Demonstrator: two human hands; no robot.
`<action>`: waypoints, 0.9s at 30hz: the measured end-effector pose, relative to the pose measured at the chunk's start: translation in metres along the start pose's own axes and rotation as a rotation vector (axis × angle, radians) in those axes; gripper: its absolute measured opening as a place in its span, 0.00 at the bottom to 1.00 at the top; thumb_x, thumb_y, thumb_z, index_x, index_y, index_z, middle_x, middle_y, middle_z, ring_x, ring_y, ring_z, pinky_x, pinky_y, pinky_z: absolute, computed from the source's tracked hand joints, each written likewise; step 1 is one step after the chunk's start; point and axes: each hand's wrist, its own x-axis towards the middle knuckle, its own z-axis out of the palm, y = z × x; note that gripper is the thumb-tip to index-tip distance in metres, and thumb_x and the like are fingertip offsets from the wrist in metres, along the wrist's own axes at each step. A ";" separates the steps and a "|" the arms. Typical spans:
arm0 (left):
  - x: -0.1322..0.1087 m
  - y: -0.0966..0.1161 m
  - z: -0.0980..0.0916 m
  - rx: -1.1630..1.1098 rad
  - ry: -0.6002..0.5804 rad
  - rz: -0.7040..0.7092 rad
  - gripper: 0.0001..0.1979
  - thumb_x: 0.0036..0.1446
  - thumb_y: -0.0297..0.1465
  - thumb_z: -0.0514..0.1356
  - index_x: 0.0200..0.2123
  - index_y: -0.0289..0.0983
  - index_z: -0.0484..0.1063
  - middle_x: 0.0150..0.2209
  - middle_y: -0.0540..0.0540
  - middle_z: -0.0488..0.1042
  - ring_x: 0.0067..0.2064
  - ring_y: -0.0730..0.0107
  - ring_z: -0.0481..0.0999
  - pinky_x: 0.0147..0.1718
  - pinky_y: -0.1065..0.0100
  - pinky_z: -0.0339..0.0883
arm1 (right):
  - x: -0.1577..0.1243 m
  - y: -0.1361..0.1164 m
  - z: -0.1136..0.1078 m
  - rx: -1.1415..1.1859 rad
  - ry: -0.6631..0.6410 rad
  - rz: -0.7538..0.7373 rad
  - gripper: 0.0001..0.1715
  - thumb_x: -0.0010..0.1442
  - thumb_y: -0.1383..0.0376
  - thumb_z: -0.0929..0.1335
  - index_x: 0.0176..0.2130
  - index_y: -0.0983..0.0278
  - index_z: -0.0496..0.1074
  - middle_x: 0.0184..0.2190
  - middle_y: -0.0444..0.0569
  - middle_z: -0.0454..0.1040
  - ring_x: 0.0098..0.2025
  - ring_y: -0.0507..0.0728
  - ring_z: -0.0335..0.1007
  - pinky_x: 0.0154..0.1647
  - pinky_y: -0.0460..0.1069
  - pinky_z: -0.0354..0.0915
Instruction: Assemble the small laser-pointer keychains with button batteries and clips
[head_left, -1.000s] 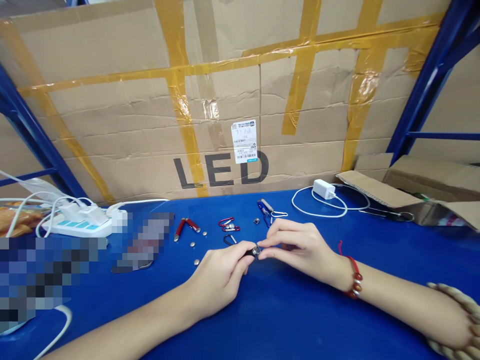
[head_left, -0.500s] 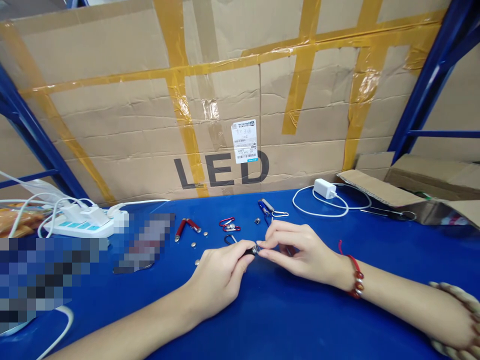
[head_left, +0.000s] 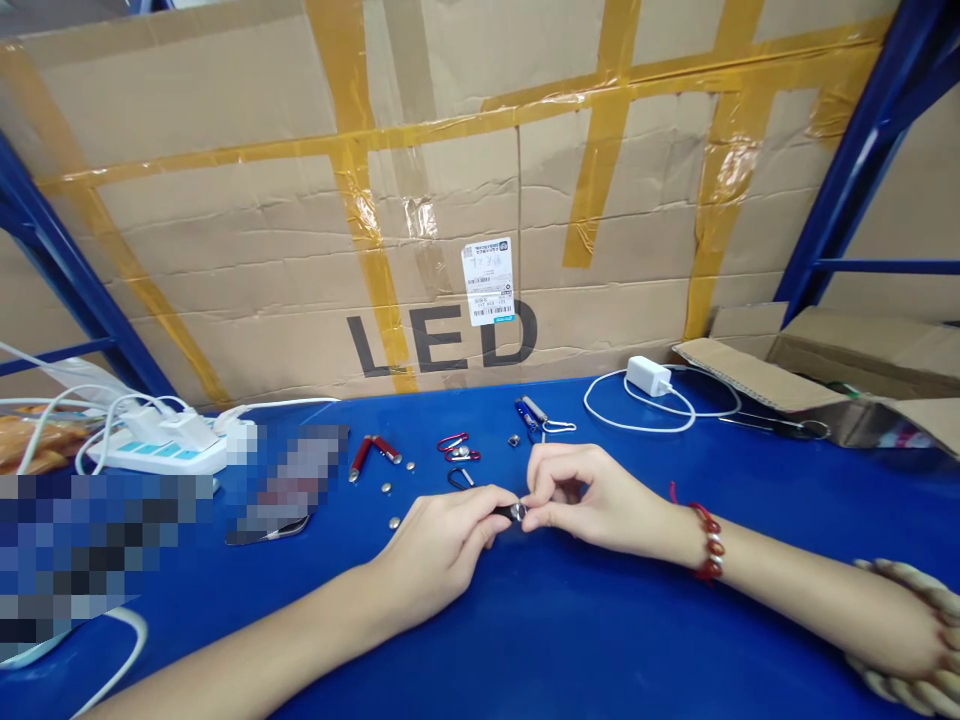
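Observation:
My left hand (head_left: 442, 545) is closed around a small black tube with a shiny silver end (head_left: 517, 512), most of it hidden by my fingers. From the other side, my right hand (head_left: 581, 495) pinches at the silver end with thumb and fingertips; any tiny part between them cannot be made out. Just beyond lies a black cord loop (head_left: 461, 478). Red carabiner clips (head_left: 459, 448) are behind it. Two red tubes (head_left: 361, 460) with silver ends lie to the left, near several small silver discs (head_left: 394, 522) like button cells.
Blue and silver tubes (head_left: 531, 412) with a clip lie behind my right hand, near a small metal piece (head_left: 514, 440). A white charger (head_left: 649, 376) with cable sits farther back. At left are a power strip (head_left: 161, 445) and a phone-like slab (head_left: 289, 485). A large carton (head_left: 262, 250) stands behind.
The tube has come slightly nearer and turned so that its round silver end shows more. My right fingertips have shifted a little lower beside it.

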 end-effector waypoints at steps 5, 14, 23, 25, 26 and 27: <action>-0.001 0.003 -0.003 -0.015 -0.038 0.007 0.10 0.61 0.28 0.44 0.40 0.40 0.64 0.27 0.52 0.70 0.27 0.73 0.70 0.27 0.75 0.60 | -0.002 0.001 0.002 -0.017 0.001 -0.028 0.13 0.51 0.62 0.70 0.20 0.67 0.69 0.23 0.45 0.67 0.24 0.48 0.62 0.24 0.43 0.59; -0.002 0.002 -0.003 -0.053 -0.083 0.018 0.08 0.62 0.27 0.44 0.39 0.40 0.62 0.28 0.52 0.70 0.28 0.72 0.70 0.26 0.75 0.58 | -0.006 -0.001 -0.004 -0.193 -0.053 -0.176 0.11 0.56 0.64 0.66 0.25 0.66 0.73 0.26 0.46 0.67 0.24 0.47 0.62 0.25 0.42 0.58; -0.002 0.004 -0.004 -0.082 -0.101 0.003 0.08 0.61 0.27 0.45 0.39 0.39 0.61 0.25 0.53 0.68 0.26 0.73 0.69 0.26 0.76 0.58 | -0.009 0.001 -0.003 -0.253 -0.027 -0.244 0.11 0.58 0.65 0.64 0.26 0.64 0.73 0.27 0.45 0.68 0.24 0.46 0.62 0.24 0.41 0.57; -0.002 0.004 -0.004 -0.087 -0.101 0.008 0.08 0.61 0.27 0.45 0.39 0.39 0.62 0.26 0.53 0.68 0.26 0.73 0.69 0.26 0.76 0.58 | -0.008 0.001 -0.002 -0.233 -0.032 -0.232 0.10 0.57 0.66 0.65 0.26 0.64 0.73 0.26 0.45 0.68 0.23 0.46 0.62 0.23 0.41 0.57; -0.002 0.004 -0.004 -0.091 -0.099 0.013 0.08 0.61 0.27 0.45 0.38 0.39 0.62 0.26 0.53 0.68 0.26 0.73 0.69 0.26 0.76 0.58 | -0.008 0.001 -0.002 -0.225 -0.034 -0.223 0.10 0.57 0.66 0.66 0.26 0.65 0.72 0.25 0.45 0.68 0.23 0.46 0.62 0.23 0.41 0.57; -0.002 0.004 -0.004 -0.093 -0.096 0.017 0.08 0.61 0.27 0.45 0.38 0.39 0.62 0.27 0.53 0.69 0.27 0.73 0.69 0.27 0.76 0.58 | -0.007 0.000 -0.002 -0.217 -0.035 -0.214 0.10 0.56 0.65 0.66 0.25 0.65 0.72 0.25 0.45 0.67 0.23 0.46 0.61 0.23 0.41 0.56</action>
